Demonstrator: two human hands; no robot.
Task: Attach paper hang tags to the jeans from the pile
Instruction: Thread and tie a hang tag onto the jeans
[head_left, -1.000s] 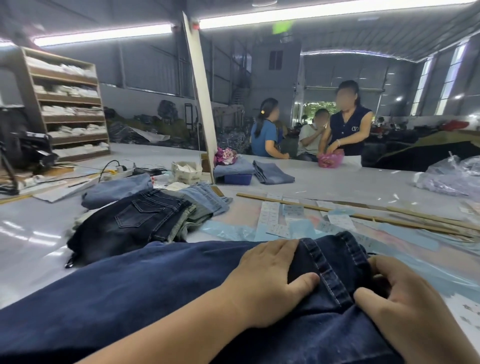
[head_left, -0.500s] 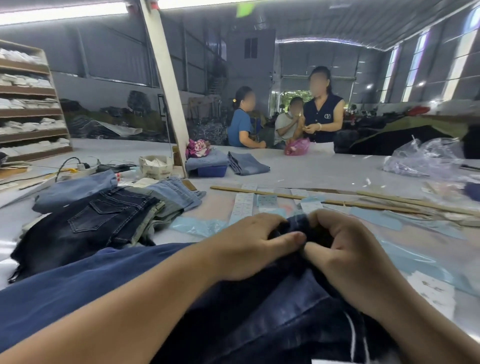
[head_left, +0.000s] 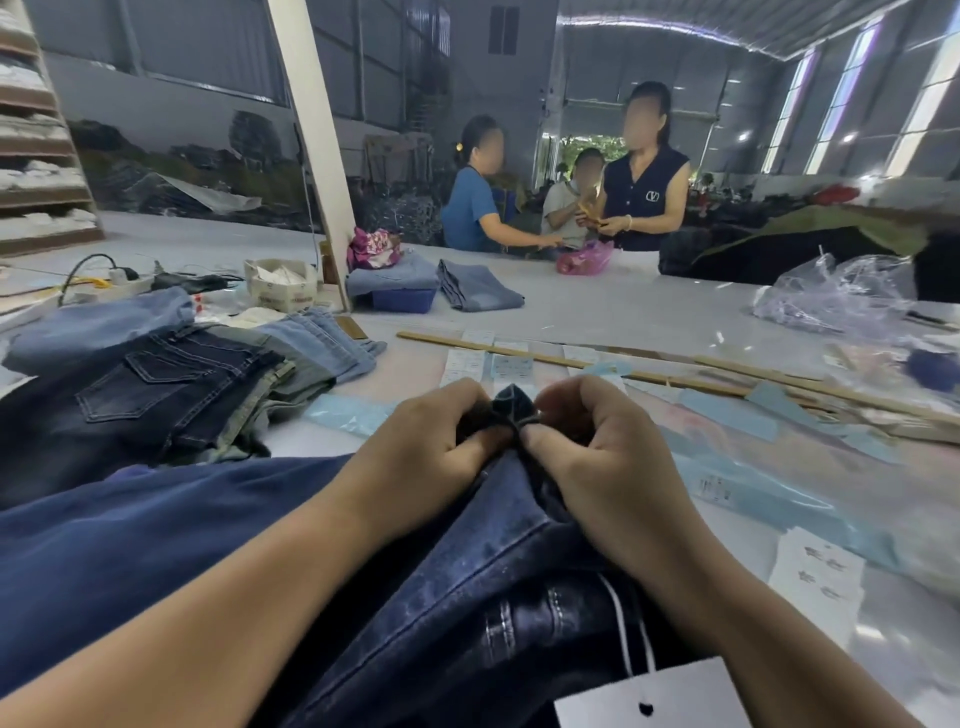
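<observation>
Both hands, left (head_left: 431, 441) and right (head_left: 597, 447), pinch a fold of the dark jeans (head_left: 467, 597) at six o'clock, its white tag (head_left: 649, 699) hanging below. On the pale surface (head_left: 597, 312), a jeans pile (head_left: 156, 384) lies at ten o'clock; three people (head_left: 566, 192) stand at twelve.

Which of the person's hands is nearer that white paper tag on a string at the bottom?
Right. The right hand grips the jeans above the white tag, on its side; the left hand grips farther left.

grey warehouse walls (head_left: 171, 62), slanted white post (head_left: 311, 130), shelving (head_left: 36, 156) left, tall windows (head_left: 852, 88) right
</observation>
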